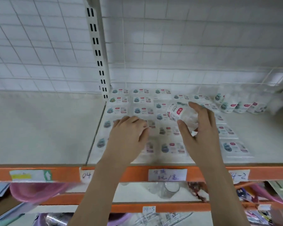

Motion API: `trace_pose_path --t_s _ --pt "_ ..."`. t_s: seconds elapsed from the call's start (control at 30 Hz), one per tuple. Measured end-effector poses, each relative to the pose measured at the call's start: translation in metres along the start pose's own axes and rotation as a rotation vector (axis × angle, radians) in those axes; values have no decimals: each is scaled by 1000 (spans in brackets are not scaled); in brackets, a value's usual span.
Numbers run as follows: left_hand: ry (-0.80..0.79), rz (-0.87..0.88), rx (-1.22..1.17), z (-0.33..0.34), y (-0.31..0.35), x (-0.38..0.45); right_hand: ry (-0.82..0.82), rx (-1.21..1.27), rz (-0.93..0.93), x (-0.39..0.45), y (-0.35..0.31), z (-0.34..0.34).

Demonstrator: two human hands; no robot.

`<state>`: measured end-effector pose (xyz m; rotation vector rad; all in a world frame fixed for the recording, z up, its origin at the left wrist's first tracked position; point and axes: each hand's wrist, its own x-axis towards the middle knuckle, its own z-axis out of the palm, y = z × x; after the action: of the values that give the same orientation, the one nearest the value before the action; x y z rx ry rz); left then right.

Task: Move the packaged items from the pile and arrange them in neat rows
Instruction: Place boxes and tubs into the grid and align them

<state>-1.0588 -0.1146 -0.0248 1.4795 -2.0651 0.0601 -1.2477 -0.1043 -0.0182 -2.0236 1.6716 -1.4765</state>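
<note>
Several white packaged items with blue-green and red labels lie flat in rows (141, 110) on the white shelf (55, 128). A loose pile of the same packages (238, 104) leans at the back right. My right hand (201, 128) holds one package (181, 115) tilted above the rows, thumb below and fingers over it. My left hand (129, 134) rests with curled fingers on a package in the left rows; what lies under it is hidden.
A slotted white upright post (97, 51) stands at the back. A wire grid backs the shelf. The orange shelf edge (124, 175) carries paper labels. Lower shelves hold pink tubs (33, 191) and a clear jar (168, 190).
</note>
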Motion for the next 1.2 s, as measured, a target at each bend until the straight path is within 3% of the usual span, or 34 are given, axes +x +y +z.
trace_pose_path --t_s 0.37,0.6,0.8,1.03,1.2 --pt "-116 -61 -37 122 191 76 -59 -118 105 49 167 -155" --pt "-211 -160 25 166 239 106 -118 -242 147 81 238 -212" --pt "-280 -295 148 179 242 113 -196 -196 154 97 261 -213" --pt "-210 -427 143 169 229 107 -335 -125 -23 107 241 -165" --pt "-194 -456 163 156 216 98 -384 -138 -30 114 234 -139"
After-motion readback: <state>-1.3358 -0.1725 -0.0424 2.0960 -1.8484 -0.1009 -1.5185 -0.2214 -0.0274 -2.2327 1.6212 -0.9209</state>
